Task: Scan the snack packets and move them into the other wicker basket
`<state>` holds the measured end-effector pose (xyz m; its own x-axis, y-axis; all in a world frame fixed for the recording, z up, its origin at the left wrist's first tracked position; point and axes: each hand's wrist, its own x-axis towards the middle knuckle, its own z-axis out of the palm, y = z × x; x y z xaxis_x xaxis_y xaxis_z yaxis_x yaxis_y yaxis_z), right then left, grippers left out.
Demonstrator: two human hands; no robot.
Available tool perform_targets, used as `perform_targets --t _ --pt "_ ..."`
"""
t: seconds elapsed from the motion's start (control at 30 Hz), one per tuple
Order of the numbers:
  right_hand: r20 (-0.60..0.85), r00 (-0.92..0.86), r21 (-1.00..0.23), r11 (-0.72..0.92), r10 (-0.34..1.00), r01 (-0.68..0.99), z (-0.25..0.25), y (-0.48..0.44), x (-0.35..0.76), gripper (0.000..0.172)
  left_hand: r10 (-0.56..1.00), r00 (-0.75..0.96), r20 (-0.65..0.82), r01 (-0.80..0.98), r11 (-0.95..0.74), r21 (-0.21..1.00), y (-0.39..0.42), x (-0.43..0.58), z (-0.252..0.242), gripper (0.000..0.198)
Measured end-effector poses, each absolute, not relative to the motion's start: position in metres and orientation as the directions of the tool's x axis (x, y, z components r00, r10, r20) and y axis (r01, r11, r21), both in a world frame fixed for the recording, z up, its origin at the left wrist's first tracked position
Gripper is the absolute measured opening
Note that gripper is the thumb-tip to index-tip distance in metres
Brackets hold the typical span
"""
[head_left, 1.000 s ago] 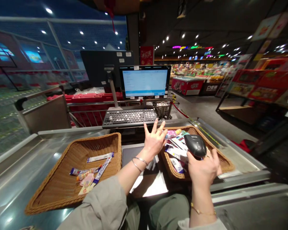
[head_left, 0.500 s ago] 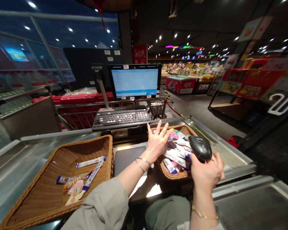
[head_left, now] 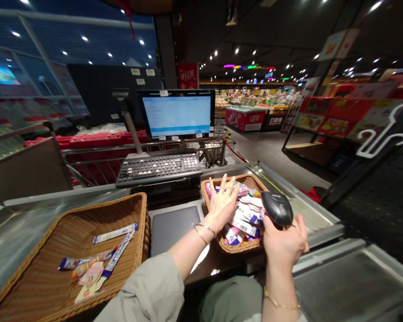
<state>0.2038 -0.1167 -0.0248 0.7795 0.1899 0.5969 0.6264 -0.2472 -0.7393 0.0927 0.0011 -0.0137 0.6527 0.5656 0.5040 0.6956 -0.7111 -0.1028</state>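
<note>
My left hand (head_left: 222, 201) is spread open, palm down, over the small packets (head_left: 245, 218) heaped in the right wicker basket (head_left: 218, 182). Its fingertips rest on or just above the top packets. Just right of that basket, my right hand (head_left: 284, 243) is closed round the handle of a black barcode scanner (head_left: 277, 207), whose head points toward the packets. The left wicker basket (head_left: 127, 208) holds several flat snack sticks and packets (head_left: 97, 261) near its middle.
A keyboard (head_left: 158, 167) and a lit monitor (head_left: 177, 114) stand behind the baskets. A dark flat pad (head_left: 169, 226) lies between the two baskets on the steel counter (head_left: 322, 219). Red carts sit behind the counter; a shop aisle runs off to the right.
My left hand has come down from a raised spread pose onto the packets in the right basket. The scanner hand stays beside the basket. The view has shifted a little to the right.
</note>
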Motion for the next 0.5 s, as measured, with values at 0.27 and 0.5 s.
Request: perform_targets --t 0.27,0.5 --pt "0.597 0.777 -0.741 -0.233 0.203 0.630 -0.026 -0.112 0.199 0.040 0.626 0.594 0.505 0.765 -0.634 -0.112 -0.007 0.069 0.004 0.068" --pt "0.615 0.752 -0.727 -0.198 0.239 0.657 -0.021 -0.108 0.179 0.043 0.649 0.553 0.521 0.799 -0.590 -0.114 -0.022 0.031 0.011 0.072"
